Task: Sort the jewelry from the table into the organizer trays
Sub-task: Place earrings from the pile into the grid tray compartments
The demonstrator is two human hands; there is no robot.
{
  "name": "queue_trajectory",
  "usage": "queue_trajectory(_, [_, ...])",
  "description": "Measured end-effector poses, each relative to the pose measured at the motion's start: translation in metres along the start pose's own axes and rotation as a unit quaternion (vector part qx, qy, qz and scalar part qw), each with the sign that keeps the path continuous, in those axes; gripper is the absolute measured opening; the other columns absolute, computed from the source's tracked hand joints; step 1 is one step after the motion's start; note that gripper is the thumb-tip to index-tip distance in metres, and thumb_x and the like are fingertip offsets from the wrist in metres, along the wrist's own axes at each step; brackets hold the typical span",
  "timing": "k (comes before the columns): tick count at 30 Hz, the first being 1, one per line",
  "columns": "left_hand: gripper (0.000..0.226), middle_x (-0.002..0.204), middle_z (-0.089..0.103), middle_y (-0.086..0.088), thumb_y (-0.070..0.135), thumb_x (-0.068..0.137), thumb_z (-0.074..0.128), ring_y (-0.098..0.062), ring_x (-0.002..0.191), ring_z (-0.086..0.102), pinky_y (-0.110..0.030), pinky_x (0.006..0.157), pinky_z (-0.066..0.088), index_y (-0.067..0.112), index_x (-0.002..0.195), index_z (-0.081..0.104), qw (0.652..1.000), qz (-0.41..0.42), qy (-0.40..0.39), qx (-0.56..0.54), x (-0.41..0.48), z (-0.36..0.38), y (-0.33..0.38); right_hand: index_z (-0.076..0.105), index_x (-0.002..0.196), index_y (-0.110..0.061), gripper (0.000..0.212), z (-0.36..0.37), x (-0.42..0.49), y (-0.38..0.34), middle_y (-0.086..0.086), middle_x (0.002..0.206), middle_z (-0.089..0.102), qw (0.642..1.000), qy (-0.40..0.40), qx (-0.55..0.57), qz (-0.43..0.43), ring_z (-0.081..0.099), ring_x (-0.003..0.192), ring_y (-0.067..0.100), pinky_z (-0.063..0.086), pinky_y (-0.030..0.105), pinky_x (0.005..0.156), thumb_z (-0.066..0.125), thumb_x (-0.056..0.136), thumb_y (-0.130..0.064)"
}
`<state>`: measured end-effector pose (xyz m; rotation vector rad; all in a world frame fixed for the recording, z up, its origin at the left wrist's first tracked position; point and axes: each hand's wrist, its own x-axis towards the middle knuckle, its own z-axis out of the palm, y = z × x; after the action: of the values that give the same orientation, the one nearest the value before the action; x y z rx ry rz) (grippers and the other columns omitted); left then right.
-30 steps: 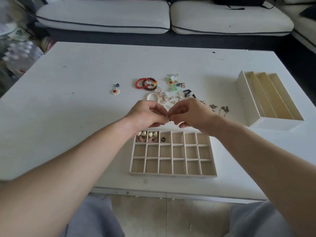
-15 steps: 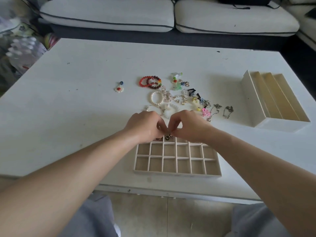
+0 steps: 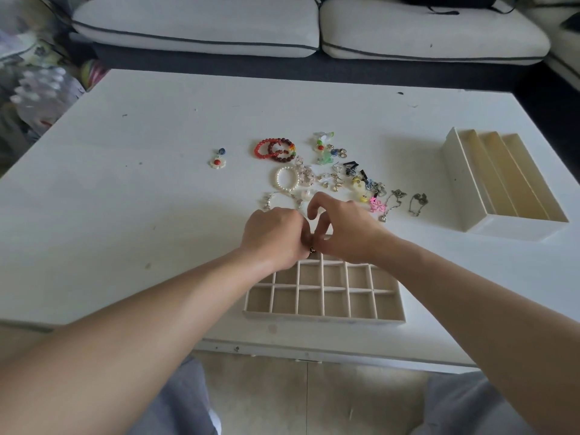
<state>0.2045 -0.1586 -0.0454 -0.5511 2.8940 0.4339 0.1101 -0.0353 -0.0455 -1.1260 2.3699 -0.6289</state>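
Centrally, a white table (image 3: 157, 183) fills most of the view; its top carries small dark specks and scuffs. Beyond the far edge stands a sofa (image 3: 194, 23) with pale cushions, dark piping and a dark base. Blurred household clutter (image 3: 37, 89) lies at the far left of the room. A pale tiled floor (image 3: 298, 387) shows below the near edge, between two grey-clad knees.

A grid tray (image 3: 323, 318) sits at the near middle of the table, close to the near edge. A slotted tray (image 3: 452, 171) with three long channels sits at the right, well apart from the grid tray.

The left hand (image 3: 273, 237) and right hand (image 3: 345, 230) meet over the far rows of the grid tray and hide them. The fingers of both hands are curled, and their tips pinch a small dark piece (image 3: 312, 250) between them. Its kind cannot be told.

Loose jewelry lies on the table just beyond the hands:
- red bead bracelets (image 3: 276, 149), far middle;
- a pearl bracelet (image 3: 287, 179), nearer than these;
- a mixed pile of small pieces (image 3: 345, 177), to the right;
- thin chains (image 3: 417, 202), right of the pile;
- a flower charm (image 3: 217, 161), alone at the left.
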Motion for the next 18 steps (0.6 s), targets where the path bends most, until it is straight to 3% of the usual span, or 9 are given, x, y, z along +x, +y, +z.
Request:
queue_trajectory(6, [0.013, 0.089, 0.067, 0.000, 0.029, 0.085, 0.065, -0.028, 0.083, 0.067, -0.034, 0.076, 0.056, 0.026, 0.094, 0.074, 1.000, -0.009, 0.007, 0.016, -0.001, 0.001, 0.005, 0.049, 0.100, -0.027, 0.027, 0.004, 0.003, -0.003, -0.009, 0.082, 0.073, 0.999, -0.006, -0.035, -0.011, 0.064, 0.085, 0.015, 0.054, 0.035, 0.069, 0.060, 0.080, -0.011])
queue_trajectory(14, [0.013, 0.091, 0.066, 0.000, 0.026, 0.082, 0.065, -0.028, 0.081, 0.064, -0.036, 0.074, 0.057, 0.026, 0.091, 0.074, 0.999, -0.044, 0.004, -0.028, 0.002, 0.005, 0.005, 0.051, 0.094, -0.025, 0.016, 0.005, 0.005, -0.007, -0.004, 0.084, 0.068, 0.998, -0.004, -0.064, 0.021, 0.062, 0.085, 0.022, 0.056, 0.039, 0.072, 0.060, 0.083, -0.019])
queue_trajectory(18, [0.010, 0.090, 0.065, 0.000, 0.025, 0.083, 0.067, -0.027, 0.076, 0.060, -0.031, 0.067, 0.049, 0.027, 0.091, 0.073, 0.999, -0.043, 0.011, -0.005, 0.004, 0.005, 0.005, 0.051, 0.092, -0.027, 0.015, 0.010, 0.008, -0.012, 0.003, 0.094, 0.066, 0.996, -0.004, -0.074, 0.047, 0.064, 0.090, 0.026, 0.058, 0.043, 0.075, 0.060, 0.081, -0.023])
